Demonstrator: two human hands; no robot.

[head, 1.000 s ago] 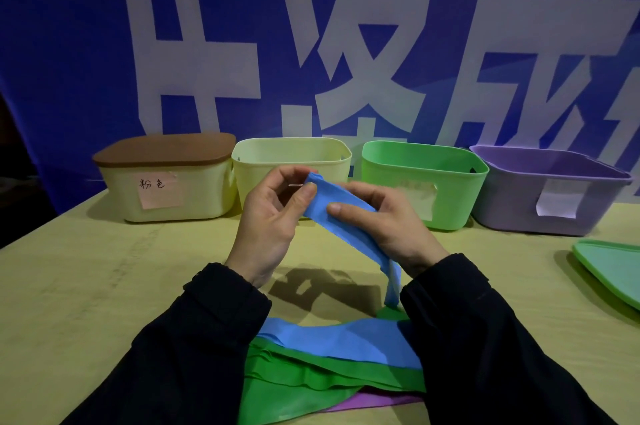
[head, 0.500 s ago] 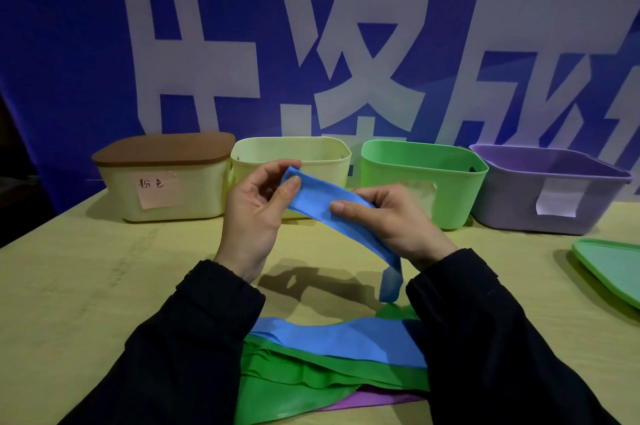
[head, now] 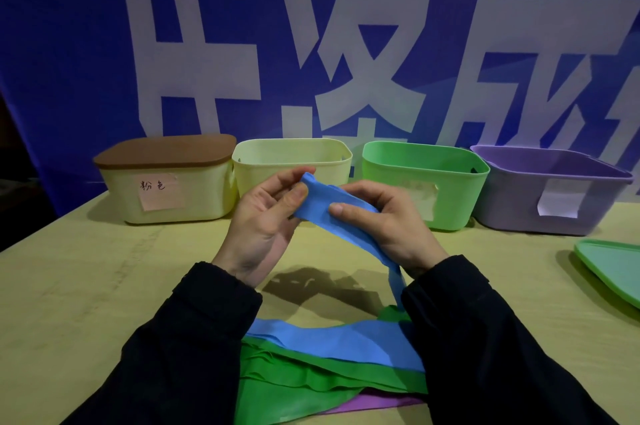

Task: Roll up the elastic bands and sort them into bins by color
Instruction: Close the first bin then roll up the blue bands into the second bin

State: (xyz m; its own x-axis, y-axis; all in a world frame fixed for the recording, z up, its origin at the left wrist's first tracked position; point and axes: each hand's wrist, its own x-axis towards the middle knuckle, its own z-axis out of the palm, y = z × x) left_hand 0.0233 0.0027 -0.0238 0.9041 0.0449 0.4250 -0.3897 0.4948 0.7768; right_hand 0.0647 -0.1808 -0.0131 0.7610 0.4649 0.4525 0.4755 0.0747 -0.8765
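Holding the blue band's end above the tabletop

Your left hand (head: pixel 266 223) pinches the free end of the blue band (head: pixel 332 213) between thumb and fingers, with the tip of the band folded over at the top. Your right hand (head: pixel 388 220) grasps the same band just beside it, thumb pressed on the upper face and fingers curled underneath. Both hands are raised over the middle of the tabletop (head: pixel 86 286), in front of the bins.

From your right hand the band hangs down past the wrist to the near edge of the tabletop, where the rest of it lies flat between your dark sleeves (head: pixel 194 348). It rests on top of a green band (head: pixel 294 386), and a purple band (head: pixel 377 402) shows beneath that.

Four bins stand in a row along the far edge. From left to right: a cream bin (head: pixel 166 196) closed by a brown lid (head: pixel 166 151) and bearing a pink label (head: pixel 159 190), an open pale yellow bin (head: pixel 294 154), an open green bin (head: pixel 450 182), and an open purple bin (head: pixel 519 203) with a white label (head: pixel 557 199). A green lid (head: pixel 613 268) lies at the right edge.
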